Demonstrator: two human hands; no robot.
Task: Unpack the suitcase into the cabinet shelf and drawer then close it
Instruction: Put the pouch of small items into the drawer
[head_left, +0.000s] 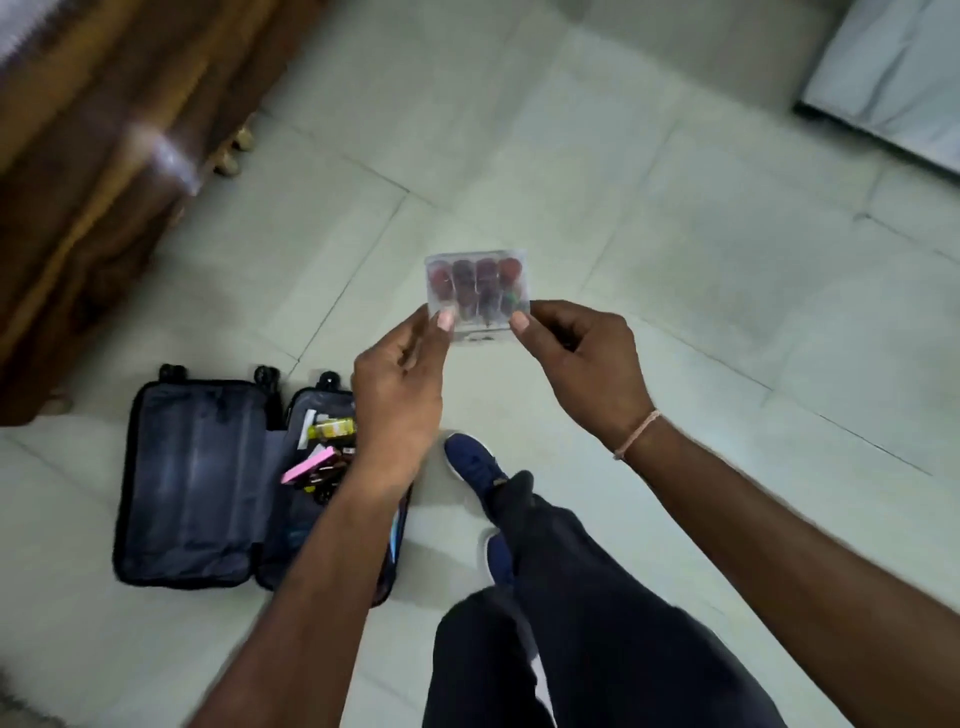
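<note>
Here, the wooden cabinet (98, 171) stands up-left of the suitcase (208, 483), which lies open on the tiled floor (649, 218), small items still in its right half. Right of and above the suitcase, both hands hold a clear box (478, 293) of dark round pieces: left hand (397, 387) and right hand (582, 364) each pinch a lower corner.

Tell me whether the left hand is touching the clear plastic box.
Touching. The head view shows the left hand pinching the lower left corner of the clear plastic box, thumb on its front face; the right hand pinches the opposite corner.
</note>
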